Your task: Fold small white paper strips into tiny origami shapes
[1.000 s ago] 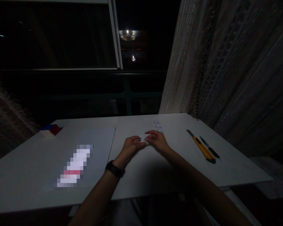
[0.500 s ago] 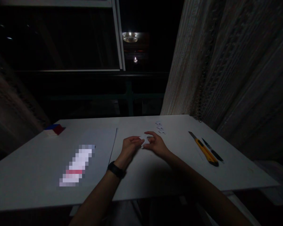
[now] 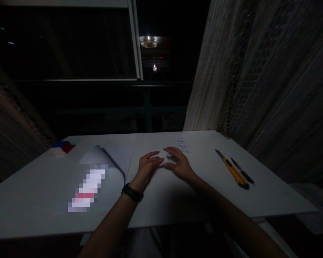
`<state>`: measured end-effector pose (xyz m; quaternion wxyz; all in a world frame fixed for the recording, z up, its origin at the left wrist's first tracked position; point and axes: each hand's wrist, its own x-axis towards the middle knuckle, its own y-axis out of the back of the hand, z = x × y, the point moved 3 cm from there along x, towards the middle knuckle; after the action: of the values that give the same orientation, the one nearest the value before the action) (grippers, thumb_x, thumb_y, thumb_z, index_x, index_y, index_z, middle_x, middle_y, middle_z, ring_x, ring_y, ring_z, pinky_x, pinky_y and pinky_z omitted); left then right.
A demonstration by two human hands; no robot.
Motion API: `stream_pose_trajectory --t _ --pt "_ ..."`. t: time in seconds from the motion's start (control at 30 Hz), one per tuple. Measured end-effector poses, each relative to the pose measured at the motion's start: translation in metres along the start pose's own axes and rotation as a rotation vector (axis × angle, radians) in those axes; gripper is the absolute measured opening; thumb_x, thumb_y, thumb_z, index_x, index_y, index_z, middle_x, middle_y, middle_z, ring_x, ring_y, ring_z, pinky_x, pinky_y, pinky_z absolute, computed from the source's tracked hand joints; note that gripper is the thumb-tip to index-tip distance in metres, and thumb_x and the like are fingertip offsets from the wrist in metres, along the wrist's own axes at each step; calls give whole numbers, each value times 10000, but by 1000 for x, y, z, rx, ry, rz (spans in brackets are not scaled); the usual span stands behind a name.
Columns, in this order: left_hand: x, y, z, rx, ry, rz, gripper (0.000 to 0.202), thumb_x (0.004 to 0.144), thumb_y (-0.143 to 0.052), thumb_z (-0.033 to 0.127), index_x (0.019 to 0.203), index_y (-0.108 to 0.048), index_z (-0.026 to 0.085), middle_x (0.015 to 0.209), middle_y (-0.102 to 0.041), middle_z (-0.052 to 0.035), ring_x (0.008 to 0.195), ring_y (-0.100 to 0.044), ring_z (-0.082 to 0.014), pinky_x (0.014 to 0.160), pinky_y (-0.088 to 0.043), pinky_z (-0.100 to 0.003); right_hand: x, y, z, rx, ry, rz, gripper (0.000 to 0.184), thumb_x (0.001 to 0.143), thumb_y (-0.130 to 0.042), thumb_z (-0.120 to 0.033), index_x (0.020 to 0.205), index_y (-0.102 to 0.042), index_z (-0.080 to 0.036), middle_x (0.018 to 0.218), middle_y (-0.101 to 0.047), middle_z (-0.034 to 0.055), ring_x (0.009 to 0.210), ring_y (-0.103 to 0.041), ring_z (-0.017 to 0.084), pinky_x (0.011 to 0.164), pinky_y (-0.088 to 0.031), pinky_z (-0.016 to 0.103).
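A small piece of white paper (image 3: pixel 163 156) is between my two hands near the middle of the table. My left hand (image 3: pixel 148 165) has its thumb at the left edge of the paper, with the index finger a little apart above it. My right hand (image 3: pixel 179 163) curves around the right side, index finger at the far edge and thumb at the near edge. Fingers partly cover the paper, and its folds are too dim to make out. Just beyond my right hand lie several small white paper pieces with dark marks (image 3: pixel 182 145) in a row.
On the white table (image 3: pixel 161 211), a yellow box cutter (image 3: pixel 233 170) and a dark pen-like tool (image 3: pixel 242 171) lie at right. White sheets (image 3: pixel 118 154) lie at left, the top one curled up, beside a blurred-out patch (image 3: pixel 87 188). A coloured cube (image 3: pixel 61 147) stands far left.
The top sheet at left has lifted and curled over at its far corner. My fingers have spread a little around the small paper, which stays in about the same place.
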<state>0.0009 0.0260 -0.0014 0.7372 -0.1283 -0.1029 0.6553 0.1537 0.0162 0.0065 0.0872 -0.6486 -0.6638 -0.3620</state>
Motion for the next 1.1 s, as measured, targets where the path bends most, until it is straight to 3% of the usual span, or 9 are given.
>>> stream_pose_trajectory --t 0.1,0.23,0.6,1.1 --pt "0 0 -1 -2 6 -41 562 494 -782 186 1018 -596 111 659 -656 -47 608 -605 -141 620 -446 -265 -1 -1 -3 -59 93 -53 456 660 -693 -281 1101 -580 -306 1278 -452 51 1087 -483 204 918 -402 371" --pt "0 -2 -3 -24 24 -108 470 521 -766 189 958 -613 113 664 -643 -37 611 -591 -126 621 -440 -255 -3 -5 -1 -100 131 -118 503 682 -678 -261 1164 -536 -288 1214 -534 52 1114 -488 206 960 -380 389" --pt "-1 -5 -5 -65 4 -118 553 468 -762 82 988 -593 167 747 -559 8 659 -568 -104 669 -460 -270 -1 -2 -10 -257 204 -45 468 729 -631 -246 1185 -525 -246 1165 -584 64 1050 -537 205 918 -421 379" --pt "-3 -7 -1 0 -39 -148 614 467 -790 165 1038 -567 165 703 -614 -3 644 -606 -145 701 -476 -327 -2 -1 -9 -203 146 -27 431 730 -621 -250 1154 -550 -265 1142 -596 55 1039 -543 211 914 -419 396"
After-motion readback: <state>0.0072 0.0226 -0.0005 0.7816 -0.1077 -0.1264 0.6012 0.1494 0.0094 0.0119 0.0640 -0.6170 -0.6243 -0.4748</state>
